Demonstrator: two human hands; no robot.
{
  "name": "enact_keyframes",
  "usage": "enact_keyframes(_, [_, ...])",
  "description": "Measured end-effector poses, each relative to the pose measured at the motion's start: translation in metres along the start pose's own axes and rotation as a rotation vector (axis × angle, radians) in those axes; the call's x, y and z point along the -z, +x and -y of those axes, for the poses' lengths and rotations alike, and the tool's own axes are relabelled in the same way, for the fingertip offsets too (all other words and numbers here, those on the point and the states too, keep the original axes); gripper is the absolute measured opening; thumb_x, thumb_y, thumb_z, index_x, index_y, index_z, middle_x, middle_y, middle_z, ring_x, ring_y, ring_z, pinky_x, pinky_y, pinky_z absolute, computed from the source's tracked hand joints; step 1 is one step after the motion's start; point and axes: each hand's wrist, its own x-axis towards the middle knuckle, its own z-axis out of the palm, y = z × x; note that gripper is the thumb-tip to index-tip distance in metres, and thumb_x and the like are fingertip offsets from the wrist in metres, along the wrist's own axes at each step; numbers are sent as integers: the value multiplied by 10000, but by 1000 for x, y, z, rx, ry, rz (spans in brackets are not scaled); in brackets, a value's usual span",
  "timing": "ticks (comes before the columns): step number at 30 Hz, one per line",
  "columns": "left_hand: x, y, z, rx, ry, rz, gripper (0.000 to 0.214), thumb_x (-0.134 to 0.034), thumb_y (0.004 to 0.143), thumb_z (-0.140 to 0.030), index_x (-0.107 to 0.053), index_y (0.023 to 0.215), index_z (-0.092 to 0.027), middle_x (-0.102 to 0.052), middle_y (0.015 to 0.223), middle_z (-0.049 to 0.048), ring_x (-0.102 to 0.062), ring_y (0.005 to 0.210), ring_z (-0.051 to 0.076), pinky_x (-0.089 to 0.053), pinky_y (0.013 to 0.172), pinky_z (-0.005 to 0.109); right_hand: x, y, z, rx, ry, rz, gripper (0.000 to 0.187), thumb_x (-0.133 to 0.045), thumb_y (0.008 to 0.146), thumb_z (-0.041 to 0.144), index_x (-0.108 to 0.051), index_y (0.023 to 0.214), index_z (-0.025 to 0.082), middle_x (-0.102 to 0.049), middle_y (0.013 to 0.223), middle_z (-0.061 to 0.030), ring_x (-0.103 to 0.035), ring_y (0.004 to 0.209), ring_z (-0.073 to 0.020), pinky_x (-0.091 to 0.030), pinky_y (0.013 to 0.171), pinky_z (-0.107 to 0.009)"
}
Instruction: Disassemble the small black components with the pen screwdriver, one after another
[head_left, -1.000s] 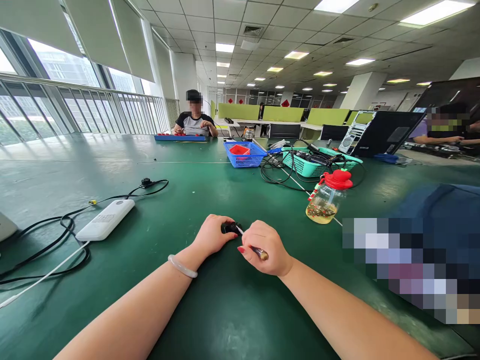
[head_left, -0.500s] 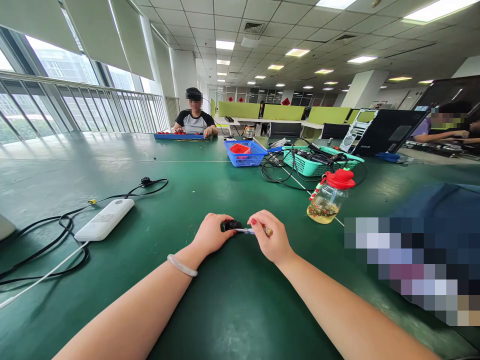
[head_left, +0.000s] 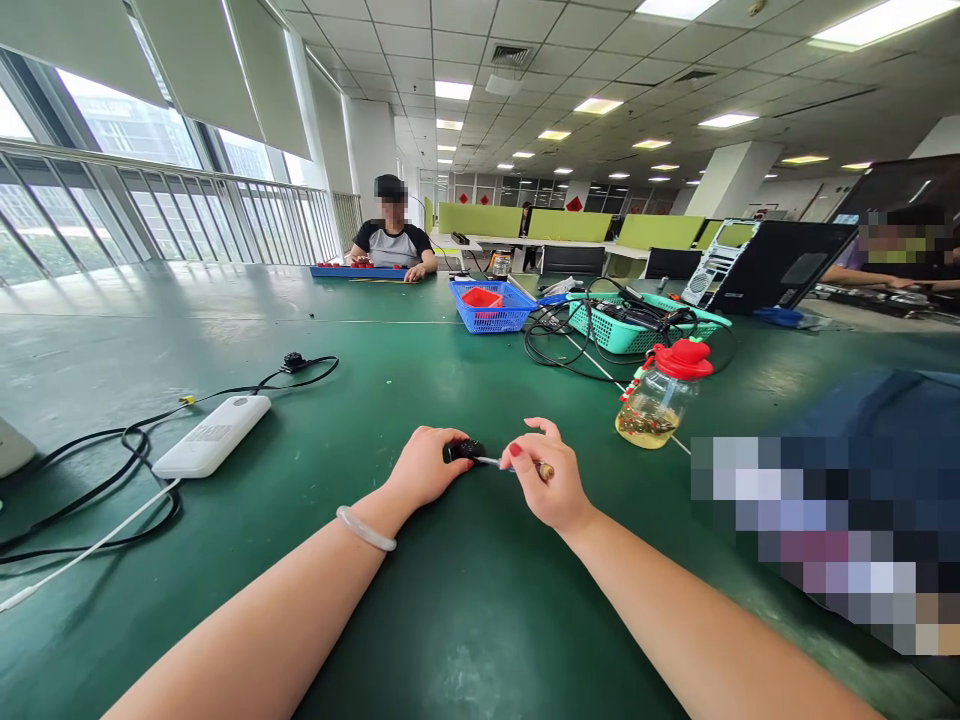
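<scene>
Black object (head_left: pixel 469 449), small and rounded, gripped in the left hand (head_left: pixel 426 468); right hand (head_left: pixel 547 476) pinches a slim, metal-shafted screwdriver (head_left: pixel 489 461).

The bottle (head_left: pixel 664 395) stands right of the hands (head_left: pixel 424 468), before a basket (head_left: pixel 611 335).

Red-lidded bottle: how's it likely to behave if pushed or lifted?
The bottle probably carries its weight low, since the liquid sits near its base. A hard push at the red lid could still tip it. Its clear walls look smooth and rounded, so it may be slippery and might roll if toppled.
</scene>
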Motion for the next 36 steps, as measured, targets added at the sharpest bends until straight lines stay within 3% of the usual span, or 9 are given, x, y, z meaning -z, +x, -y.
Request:
enact_keyframes(6, [0,0,0,-10,3,9,264,-648,773,-274,-700,1030,-244,-722,1044,12,-571,1041,265,-455,951,387,4,3,5,136,-69,27,335,-406,952,252,-540,647,215,-562,539,49,-501,511,-111,-372,982,-428])
enact_keyframes(10, [-2,1,1,-8,13,0,283,-656,765,-243,-694,1045,-240,-722,1058,12,-573,1047,266,-454,960,392,3,4,13,328,-208,161,305,-449,924,246,-543,637,203,-507,531,49,-436,528,-108,-351,986,-422])
enact_keyframes(14, [-3,1,0,-14,26,-2,289,-653,759,-210,-694,1044,-232,-723,1067,10,-578,1037,263,-447,971,396,-5,1,16,513,-277,389,297,-559,880,364,-577,639,192,-523,565,22,-452,592,-132,-399,793,-330])
enact_keyframes(18, [-4,1,0,-16,24,-11,284,-643,759,-201,-693,1037,-232,-723,1051,10,-577,1027,261,-451,962,395,-10,-2,13,548,-325,476,298,-615,840,365,-569,608,184,-527,566,13,-441,581,-133,-363,683,-304])
enact_keyframes(23, [-4,2,3,-29,22,-11,278,-634,776,-210,-689,1048,-233,-718,1068,14,-571,1043,262,-446,973,405,-6,0,8,414,-236,414,269,-562,883,295,-559,636,188,-537,570,16,-445,569,-126,-347,678,-296])
enact_keyframes(31, [-4,1,2,-35,37,9,295,-650,805,-255,-674,1096,-216,-703,1097,55,-570,1078,278,-449,975,411,0,2,-1,-112,-7,218,164,-533,893,327,-585,769,234,-620,687,7,-525,684,-157,-408,661,-265])
enact_keyframes(36, [-3,0,2,-44,38,20,287,-641,814,-252,-669,1098,-225,-700,1101,45,-561,1084,277,-445,981,414,2,2,-4,-218,83,204,224,-480,910,360,-562,756,218,-558,640,15,-494,612,-139,-384,592,-252])
